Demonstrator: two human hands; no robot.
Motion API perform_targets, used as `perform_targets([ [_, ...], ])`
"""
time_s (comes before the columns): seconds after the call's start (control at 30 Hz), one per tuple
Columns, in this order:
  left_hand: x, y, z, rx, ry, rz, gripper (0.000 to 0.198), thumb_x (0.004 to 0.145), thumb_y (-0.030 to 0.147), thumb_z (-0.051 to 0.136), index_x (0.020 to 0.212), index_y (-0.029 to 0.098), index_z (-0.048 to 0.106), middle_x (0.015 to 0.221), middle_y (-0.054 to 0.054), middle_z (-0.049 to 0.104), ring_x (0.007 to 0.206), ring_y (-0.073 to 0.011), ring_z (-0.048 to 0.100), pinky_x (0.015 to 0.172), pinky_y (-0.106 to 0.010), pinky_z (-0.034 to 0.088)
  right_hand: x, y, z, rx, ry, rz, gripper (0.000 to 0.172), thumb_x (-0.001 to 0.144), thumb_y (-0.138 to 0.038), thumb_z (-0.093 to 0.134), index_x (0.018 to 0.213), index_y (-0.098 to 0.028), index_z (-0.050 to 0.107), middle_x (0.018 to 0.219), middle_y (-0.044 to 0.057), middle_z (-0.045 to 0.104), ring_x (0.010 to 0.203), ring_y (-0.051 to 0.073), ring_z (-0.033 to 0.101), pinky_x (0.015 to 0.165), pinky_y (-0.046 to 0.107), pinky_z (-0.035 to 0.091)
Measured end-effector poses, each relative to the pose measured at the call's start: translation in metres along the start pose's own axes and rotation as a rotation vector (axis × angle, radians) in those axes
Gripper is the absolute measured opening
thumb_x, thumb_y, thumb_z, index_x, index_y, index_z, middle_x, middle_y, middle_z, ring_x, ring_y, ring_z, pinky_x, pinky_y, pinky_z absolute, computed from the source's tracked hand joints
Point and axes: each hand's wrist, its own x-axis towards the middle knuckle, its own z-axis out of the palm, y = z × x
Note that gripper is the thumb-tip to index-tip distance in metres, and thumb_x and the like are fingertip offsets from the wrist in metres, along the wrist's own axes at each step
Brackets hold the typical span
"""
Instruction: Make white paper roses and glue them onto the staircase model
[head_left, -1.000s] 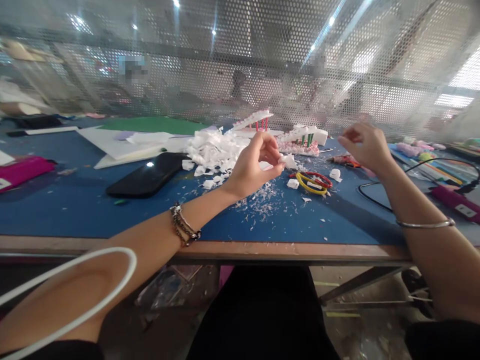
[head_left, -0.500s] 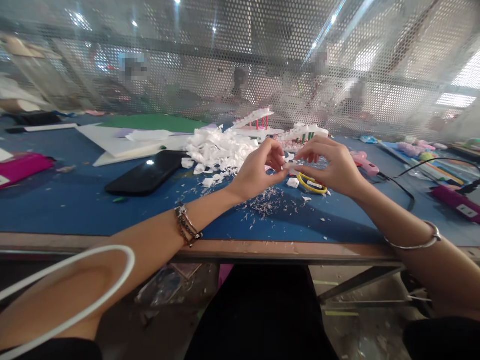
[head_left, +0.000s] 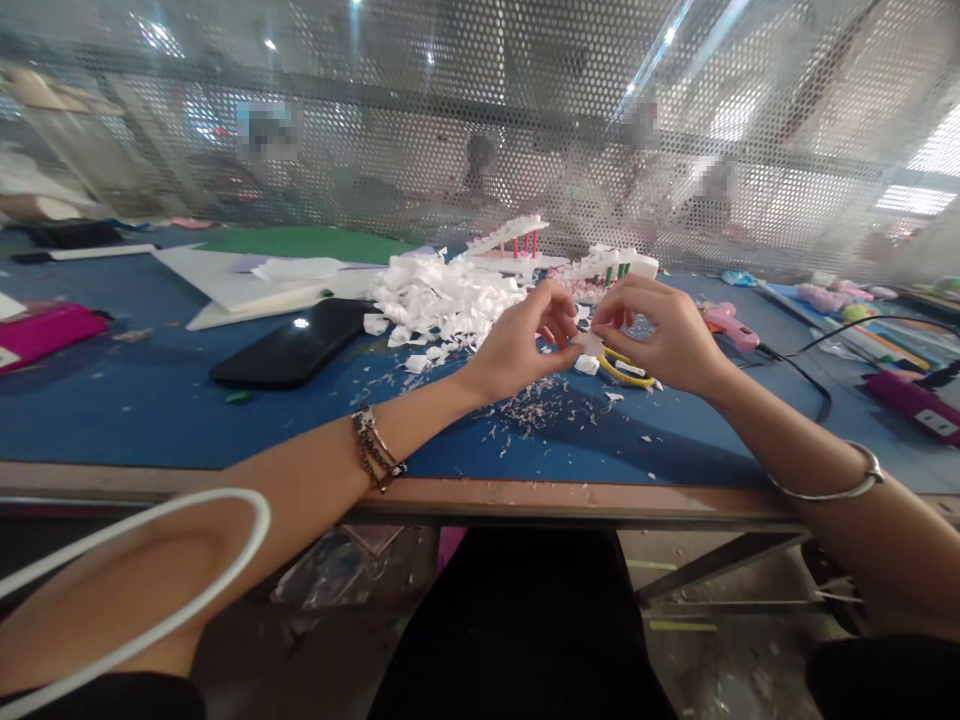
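Note:
A small white piece (head_left: 590, 344), paper-like, is pinched between my two hands above the blue table. My left hand (head_left: 521, 345) holds its left side between thumb and fingertips. On the other side, my right hand (head_left: 664, 330) is closed with its thumb and fingers at the piece's right edge. Just below lie yellow-handled scissors (head_left: 628, 372), seen only as a yellow loop, and a white scrap (head_left: 586, 366). Behind my left hand rises a heap of white pieces (head_left: 442, 298). Fine shavings (head_left: 529, 405) are strewn beneath my hands.
A black phone (head_left: 296, 345) lies left of the heap. White sheets (head_left: 240, 285) and a green sheet (head_left: 300, 243) are behind it. Small models on red posts (head_left: 514, 240) and green posts (head_left: 615, 268) stand at the back. A pink glue gun (head_left: 731, 328) with a cord lies right.
The white piece has turned so that more of its flat face shows. My fingers have shifted slightly around it, and both hands stay in nearly the same place.

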Motion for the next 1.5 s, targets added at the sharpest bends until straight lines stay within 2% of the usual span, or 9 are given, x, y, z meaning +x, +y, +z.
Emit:
perform_targets([
  [0.37, -0.002, 0.000, 0.000, -0.021, -0.041, 0.044, 0.022, 0.077, 0.020, 0.063, 0.091, 0.019, 0.046, 0.087, 0.000, 0.061, 0.076, -0.0094, 0.064, 0.070, -0.023, 0.055, 0.000, 0.004, 0.003, 0.050, -0.066, 0.066, 0.004, 0.074, -0.014, 0.056, 0.072, -0.017, 0.057, 0.071, 0.000, 0.057, 0.066, 0.009, 0.051, 0.063, 0.025, 0.041],
  [0.57, -0.002, 0.001, 0.002, -0.090, -0.028, 0.019, 0.029, 0.074, 0.023, 0.067, 0.093, 0.018, 0.046, 0.087, -0.001, 0.061, 0.081, -0.0115, 0.064, 0.074, -0.025, 0.057, 0.000, 0.003, 0.004, 0.030, -0.024, 0.064, 0.005, 0.074, -0.016, 0.057, 0.069, -0.017, 0.056, 0.068, -0.001, 0.054, 0.064, 0.009, 0.047, 0.061, 0.024, 0.039],
  [0.73, -0.002, 0.001, 0.002, -0.066, -0.002, 0.016, 0.030, 0.075, 0.029, 0.068, 0.093, 0.018, 0.046, 0.084, 0.000, 0.061, 0.076, -0.0100, 0.063, 0.070, -0.023, 0.055, 0.001, -0.001, 0.006, 0.028, -0.033, 0.022, 0.006, 0.073, -0.013, 0.056, 0.069, -0.017, 0.055, 0.069, 0.000, 0.053, 0.065, 0.009, 0.046, 0.061, 0.024, 0.039],
  [1.1, -0.003, -0.001, 0.002, -0.027, -0.021, 0.024, 0.026, 0.076, 0.020, 0.060, 0.098, 0.019, 0.044, 0.090, -0.002, 0.057, 0.083, -0.0112, 0.059, 0.073, -0.025, 0.053, -0.001, 0.000, 0.008, 0.003, -0.031, 0.014, 0.007, 0.074, -0.013, 0.058, 0.071, -0.018, 0.054, 0.071, -0.001, 0.051, 0.066, 0.010, 0.045, 0.062, 0.024, 0.038],
  [1.3, -0.001, -0.004, 0.001, -0.079, 0.031, 0.002, 0.031, 0.074, 0.019, 0.060, 0.099, 0.020, 0.041, 0.088, 0.000, 0.057, 0.082, -0.0105, 0.059, 0.072, -0.024, 0.052, -0.001, 0.001, 0.008, 0.004, 0.033, 0.101, 0.001, 0.078, -0.018, 0.055, 0.078, -0.017, 0.054, 0.069, -0.001, 0.055, 0.063, 0.009, 0.049, 0.061, 0.025, 0.041],
  [1.43, 0.000, -0.005, 0.001, -0.128, 0.065, -0.019, 0.033, 0.073, 0.020, 0.060, 0.098, 0.021, 0.039, 0.087, 0.000, 0.057, 0.082, -0.0097, 0.059, 0.069, -0.022, 0.051, -0.004, 0.003, 0.011, 0.093, -0.046, 0.132, 0.026, 0.077, -0.033, 0.063, 0.094, -0.015, 0.057, 0.084, 0.004, 0.064, 0.075, 0.013, 0.059, 0.069, 0.027, 0.047],
  [1.5, 0.001, -0.005, 0.002, -0.161, 0.063, -0.021, 0.033, 0.073, 0.020, 0.060, 0.098, 0.021, 0.038, 0.087, 0.000, 0.056, 0.083, -0.0099, 0.059, 0.069, -0.021, 0.051, -0.005, 0.004, 0.015, 0.086, -0.071, 0.124, 0.033, 0.073, -0.036, 0.068, 0.095, -0.015, 0.056, 0.089, 0.006, 0.065, 0.079, 0.014, 0.061, 0.071, 0.028, 0.049],
])
